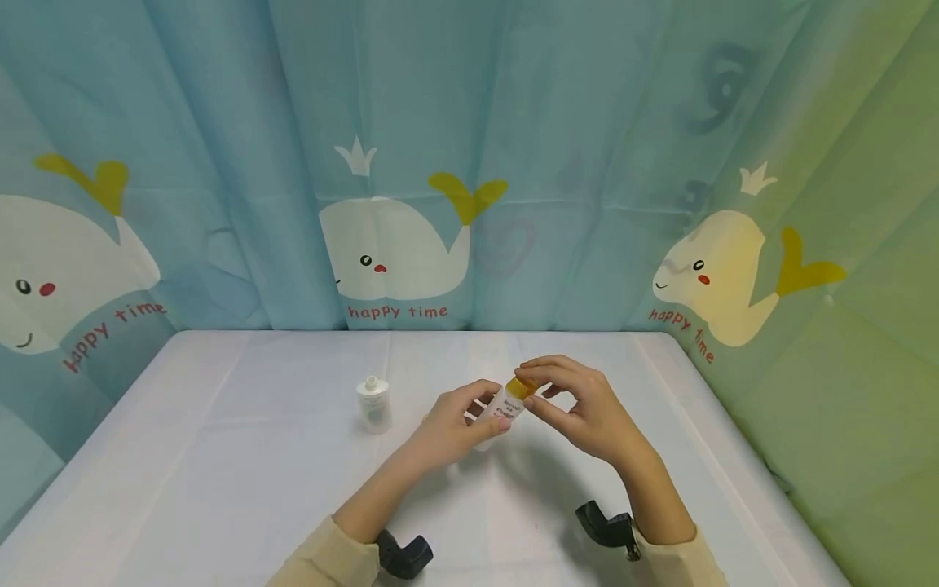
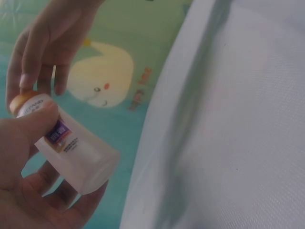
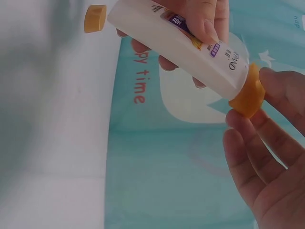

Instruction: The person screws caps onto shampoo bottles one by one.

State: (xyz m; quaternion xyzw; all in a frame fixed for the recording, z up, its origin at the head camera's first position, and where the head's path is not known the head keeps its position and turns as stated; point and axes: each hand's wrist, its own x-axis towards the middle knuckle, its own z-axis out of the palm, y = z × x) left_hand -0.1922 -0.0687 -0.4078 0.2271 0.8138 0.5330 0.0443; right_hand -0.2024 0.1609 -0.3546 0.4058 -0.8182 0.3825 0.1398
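A small white plastic bottle with a printed label is tilted above the table, its orange cap up and to the right. The left hand grips the bottle's body, thumb laid across the label, as the left wrist view also shows. At the cap, the right hand pinches it between thumb and fingertips. Cap and bottle neck meet in the right wrist view; whether the cap is tight or loose cannot be told. Part of the bottle's base is hidden behind the left hand in the head view.
A second white bottle stands upright and uncapped left of the hands. A loose orange cap lies on the white table in the right wrist view. Whale-printed curtains border the table at the back and sides.
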